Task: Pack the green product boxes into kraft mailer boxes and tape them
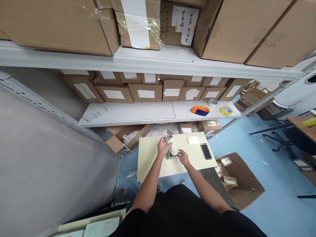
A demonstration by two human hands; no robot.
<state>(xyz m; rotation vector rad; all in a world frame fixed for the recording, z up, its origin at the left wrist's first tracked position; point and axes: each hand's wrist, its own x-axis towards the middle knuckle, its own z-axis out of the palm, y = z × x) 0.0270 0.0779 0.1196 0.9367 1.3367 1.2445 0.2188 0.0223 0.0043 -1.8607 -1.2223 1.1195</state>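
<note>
A white tumbler (173, 149) with a clear, metal-rimmed lid stands tilted over the pale yellow board (150, 158). My left hand (163, 147) is wrapped round its upper part near the lid. At the tumbler's lower right is my right hand (183, 157), its fingers curled and touching or close to the base; whether it grips anything is too small to tell. A small green box (169, 156) shows beneath the tumbler, partly hidden by it. To the right on the board lie a white card or box (193, 140) and a dark pixelated rectangle (206, 151).
Behind the board, a white shelf (128, 112) holds glasses (95, 113), an orange and blue tape dispenser (200, 110), tape rolls (226, 111) and labelled cartons. An open carton (244, 177) with small boxes stands right; another open box (128, 135) sits back left.
</note>
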